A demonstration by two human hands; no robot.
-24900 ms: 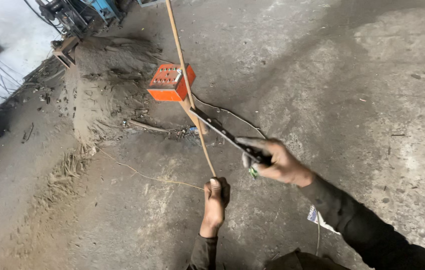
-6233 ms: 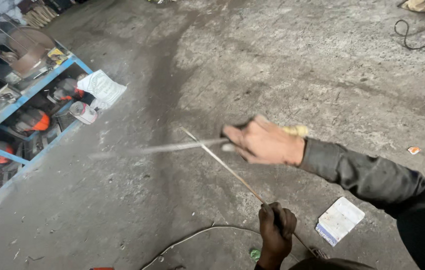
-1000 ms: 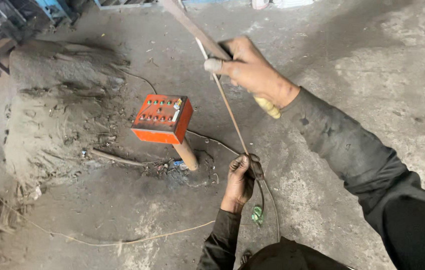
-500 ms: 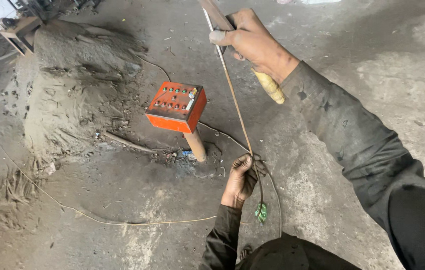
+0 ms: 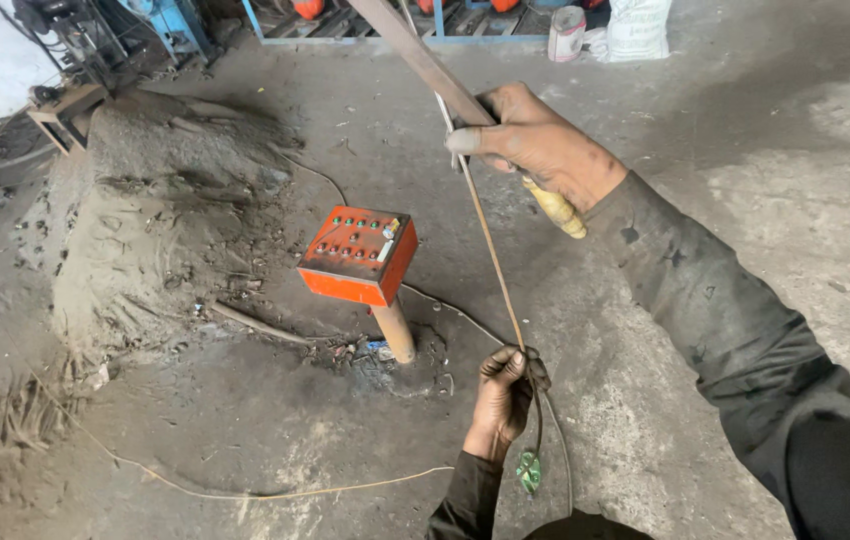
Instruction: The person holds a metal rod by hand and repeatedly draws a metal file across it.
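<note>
A bare concrete workshop floor (image 5: 765, 120) fills the view, grey and dusty, seen from above by the person doing the work. At the far left a large mound of grey sand or earth (image 5: 165, 200) is heaped against the edge of the floor, with machinery behind it. At the far edge runs a blue metal rack (image 5: 345, 25), and to its right stand a small drum and a white sack (image 5: 640, 28).

Near the middle, an orange control box (image 5: 360, 255) with rows of small buttons sits tilted on a short post set in the floor, with a dark cable trailing from its base toward the person.

The person's right hand (image 5: 535, 145), reaching out in a dark stained sleeve, is clenched around a yellowish tool handle (image 5: 557, 208), and a long flat bar (image 5: 415, 55) runs from the fist up and left out of view. A thin rod or wire (image 5: 490, 250) slants down from that fist to the left hand (image 5: 503, 400), which is nearer and lower and closed around the rod's bottom end. The two grips appear to keep the thin rod taut and straight between them. A small green piece (image 5: 528, 470) hangs on dark cord just below the left hand. A pale loose wire (image 5: 275, 492) lies curved on the near floor at left
</note>
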